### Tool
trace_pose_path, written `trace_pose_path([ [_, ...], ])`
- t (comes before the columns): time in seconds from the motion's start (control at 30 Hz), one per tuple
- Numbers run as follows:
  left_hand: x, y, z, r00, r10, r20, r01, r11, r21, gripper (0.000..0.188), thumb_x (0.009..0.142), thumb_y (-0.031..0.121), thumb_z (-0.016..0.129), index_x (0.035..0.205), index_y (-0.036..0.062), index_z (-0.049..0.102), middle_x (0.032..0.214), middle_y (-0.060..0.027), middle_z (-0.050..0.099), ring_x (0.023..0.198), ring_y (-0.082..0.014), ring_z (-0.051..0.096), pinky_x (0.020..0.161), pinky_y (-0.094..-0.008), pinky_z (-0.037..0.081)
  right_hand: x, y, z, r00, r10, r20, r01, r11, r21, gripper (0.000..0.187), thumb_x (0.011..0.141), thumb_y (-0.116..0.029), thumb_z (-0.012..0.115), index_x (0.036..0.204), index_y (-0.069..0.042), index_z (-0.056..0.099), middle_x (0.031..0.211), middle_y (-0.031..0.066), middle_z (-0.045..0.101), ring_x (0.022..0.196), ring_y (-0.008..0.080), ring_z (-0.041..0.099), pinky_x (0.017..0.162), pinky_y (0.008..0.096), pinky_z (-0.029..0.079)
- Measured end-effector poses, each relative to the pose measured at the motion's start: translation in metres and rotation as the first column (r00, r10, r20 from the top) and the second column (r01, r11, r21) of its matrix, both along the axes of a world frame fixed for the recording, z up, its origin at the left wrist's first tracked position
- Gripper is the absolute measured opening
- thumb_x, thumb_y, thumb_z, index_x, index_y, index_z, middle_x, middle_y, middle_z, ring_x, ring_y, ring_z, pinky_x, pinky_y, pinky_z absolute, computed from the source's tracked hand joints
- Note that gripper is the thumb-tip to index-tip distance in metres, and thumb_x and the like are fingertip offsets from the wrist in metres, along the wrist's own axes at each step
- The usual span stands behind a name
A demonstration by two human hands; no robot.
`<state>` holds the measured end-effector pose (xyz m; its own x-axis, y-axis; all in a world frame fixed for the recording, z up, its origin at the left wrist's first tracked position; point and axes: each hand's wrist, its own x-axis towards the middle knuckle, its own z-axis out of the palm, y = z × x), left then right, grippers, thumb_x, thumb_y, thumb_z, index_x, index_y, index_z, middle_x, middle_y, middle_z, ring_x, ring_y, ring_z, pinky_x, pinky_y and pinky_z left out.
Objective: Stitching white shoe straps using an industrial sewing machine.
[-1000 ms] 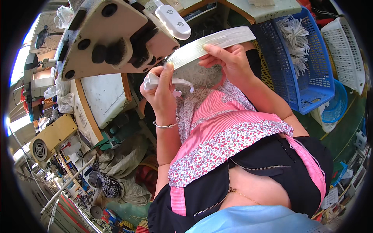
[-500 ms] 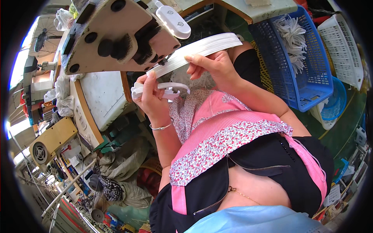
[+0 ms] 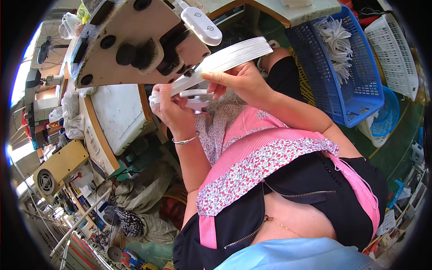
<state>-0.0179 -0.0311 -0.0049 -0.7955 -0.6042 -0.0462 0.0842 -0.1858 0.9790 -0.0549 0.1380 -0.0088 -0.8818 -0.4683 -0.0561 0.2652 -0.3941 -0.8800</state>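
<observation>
A thick bundle of flat white strips [image 3: 245, 50] fans in a curve in front of my lap, just below the machine head. My left hand [image 3: 174, 110] is closed around its left end, fingers curled. From the same hand hang shorter white strips [image 3: 194, 102], bent into loose loops. My right hand [image 3: 240, 84] pinches the bundle near its middle, thumb on top and fingers underneath. The bundle's far right end sticks out free past that hand. The machine head [image 3: 139, 49], which looks like a sewing machine, hides part of the area behind the left end.
A white control unit with buttons [image 3: 201, 24] is fixed beside the machine head. At the right stands a blue crate [image 3: 362, 96] holding white strip bundles [image 3: 335, 45], with a white basket [image 3: 393, 49] and a round blue basket [image 3: 388, 112] nearby. A worktable [image 3: 119, 114] lies left.
My right hand has slid left along the bundle, closer to my left hand. The bundle has shifted slightly left, and the loose loops below have changed shape.
</observation>
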Motion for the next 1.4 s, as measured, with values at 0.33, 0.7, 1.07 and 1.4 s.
trace_pose_path([
  [0.33, 0.007, -0.046, -0.001, 0.992, 0.123, 0.028, -0.124, 0.992, 0.035, 0.018, 0.091, 0.022, 0.061, 0.086, 0.0045, 0.063, 0.063, 0.0035, 0.047, 0.046, -0.0023, 0.038, 0.040, -0.0164, 0.027, 0.003, 0.010, -0.007, 1.000, 0.017, 0.016, -0.014, 0.991, -0.134, 0.021, 0.095, -0.019, 0.063, 0.100, 0.001, 0.068, 0.079, 0.0112, 0.072, 0.062, 0.0141, 0.068, 0.057, 0.0235, 0.054],
  [0.7, 0.024, -0.089, -0.001, 0.955, 0.290, 0.062, -0.288, 0.957, -0.039, 0.020, 0.086, 0.023, 0.068, 0.077, 0.0108, 0.055, 0.063, 0.0041, 0.049, 0.048, -0.0023, 0.042, 0.042, -0.0170, 0.027, 0.020, -0.055, -0.006, 0.972, 0.164, 0.167, -0.147, 0.983, -0.105, 0.025, 0.096, -0.024, 0.061, 0.095, -0.001, 0.071, 0.077, 0.0070, 0.071, 0.061, 0.0094, 0.065, 0.055, 0.0211, 0.051],
  [1.07, 0.072, -0.096, -0.014, 0.979, 0.204, 0.002, -0.203, 0.972, 0.117, 0.014, 0.093, 0.021, 0.056, 0.092, 0.0080, 0.051, 0.088, -0.0058, 0.061, 0.050, -0.0052, 0.044, 0.042, -0.0191, 0.032, 0.042, -0.082, -0.028, 0.967, 0.216, 0.134, -0.187, 0.962, -0.199, 0.024, 0.096, -0.020, 0.059, 0.107, 0.001, 0.067, 0.095, 0.0063, 0.070, 0.078, 0.0118, 0.066, 0.065, 0.0240, 0.051],
  [1.4, 0.103, -0.081, -0.046, 0.999, 0.039, 0.038, -0.041, 0.998, 0.053, 0.023, 0.093, 0.019, 0.056, 0.075, 0.0136, 0.043, 0.062, 0.0030, 0.048, 0.043, -0.0023, 0.036, 0.039, -0.0183, 0.026, 0.046, -0.044, -0.006, 0.977, 0.058, 0.205, 0.000, 0.962, -0.272, 0.024, 0.101, -0.027, 0.055, 0.105, -0.005, 0.061, 0.101, 0.0085, 0.071, 0.093, 0.0136, 0.067, 0.074, 0.0259, 0.054],
])
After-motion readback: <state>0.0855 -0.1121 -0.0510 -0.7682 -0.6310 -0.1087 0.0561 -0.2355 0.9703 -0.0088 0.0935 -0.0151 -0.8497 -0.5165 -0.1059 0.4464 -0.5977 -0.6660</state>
